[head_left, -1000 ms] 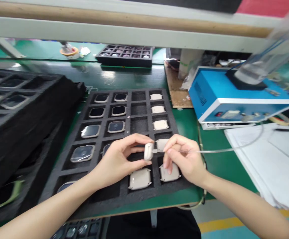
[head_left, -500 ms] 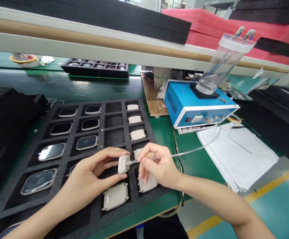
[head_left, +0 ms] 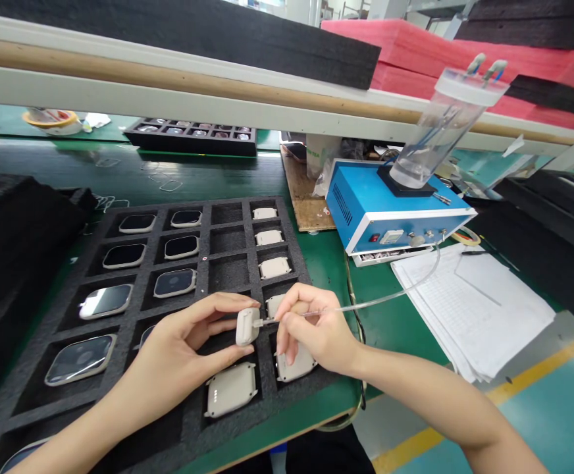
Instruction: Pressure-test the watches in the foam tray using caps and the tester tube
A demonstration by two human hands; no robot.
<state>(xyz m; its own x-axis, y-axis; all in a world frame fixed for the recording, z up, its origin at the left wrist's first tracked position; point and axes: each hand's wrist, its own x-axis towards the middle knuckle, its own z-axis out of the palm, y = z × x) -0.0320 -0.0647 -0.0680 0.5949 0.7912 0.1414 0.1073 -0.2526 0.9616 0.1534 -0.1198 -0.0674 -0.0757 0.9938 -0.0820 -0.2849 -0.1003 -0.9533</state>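
Observation:
My left hand [head_left: 203,332] grips a beige watch case [head_left: 246,326] on edge between thumb and fingers, above the black foam tray [head_left: 256,392]. Pinched in my right hand [head_left: 314,327] is a thin tube [head_left: 378,302] with a clear hose running from it. The tube's tip [head_left: 258,322] meets the side of the case; whether it presses in, I cannot tell. Below my hands, beige watch housings [head_left: 232,390] lie in the tray's right compartments. Dark-screened watch faces [head_left: 92,359] fill the left columns. My left forearm hides part of the tray.
A blue machine [head_left: 395,210] bearing a clear cylinder [head_left: 440,125] stands at the back right; the hose joins its front. Papers [head_left: 474,303] lie beside it. A shelf edge [head_left: 193,99] crosses above the bench. Black foam [head_left: 15,257] is stacked at left.
My hands, the watch case and the tube hold nearly the same pose. The whole view has shifted very slightly.

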